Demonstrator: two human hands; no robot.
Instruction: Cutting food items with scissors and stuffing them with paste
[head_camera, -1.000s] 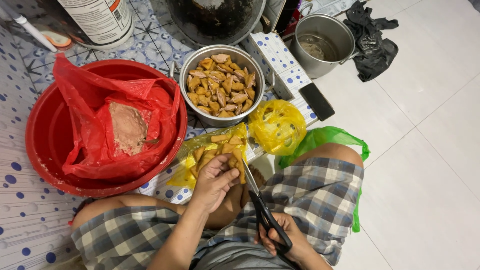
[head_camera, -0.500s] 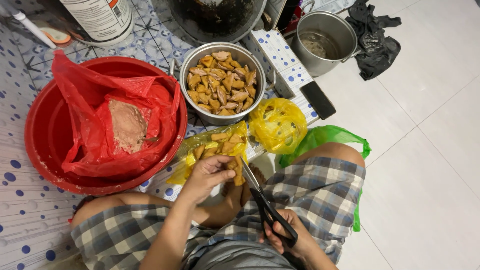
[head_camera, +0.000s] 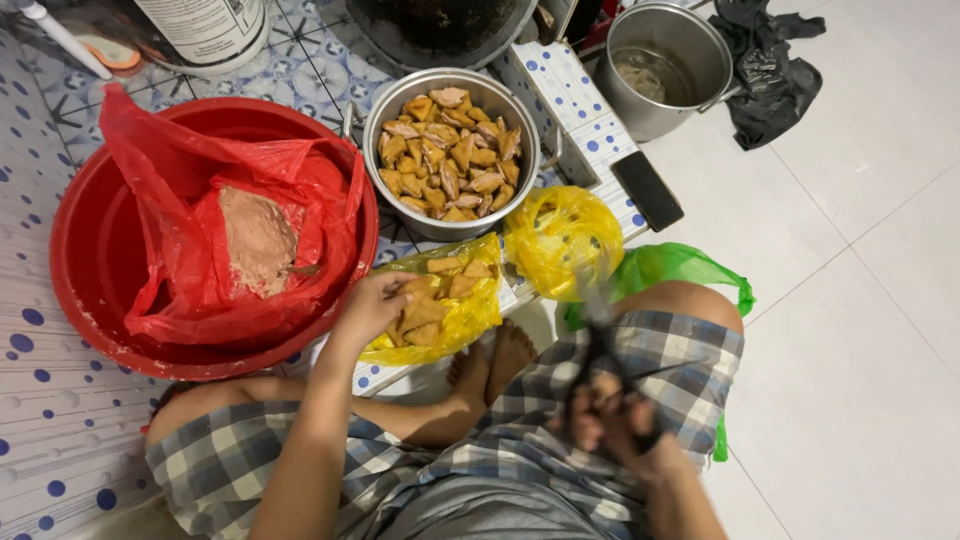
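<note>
A seated person's left hand (head_camera: 372, 305) reaches into an open yellow bag (head_camera: 440, 300) of golden fried triangular pieces, fingers curled over one at the bag's left edge, apparently picking it out. The right hand (head_camera: 610, 425), blurred above the lap, is clenched round the handles of dark scissors (head_camera: 597, 340), blades pointing up toward the bag. The step in hand looks like fetching a piece to snip; the next move would call for bringing piece and blades together over the checked shorts. The bag lies on the dotted step's edge, just below a metal bowl (head_camera: 385, 105) heaped with similar pieces. A red basin (head_camera: 85, 260) holding a red bag of paste crowds the left; a knotted yellow bag (head_camera: 563, 238) and a green bag (head_camera: 680, 268) hem the right. Open tiled floor lies further right.
</note>
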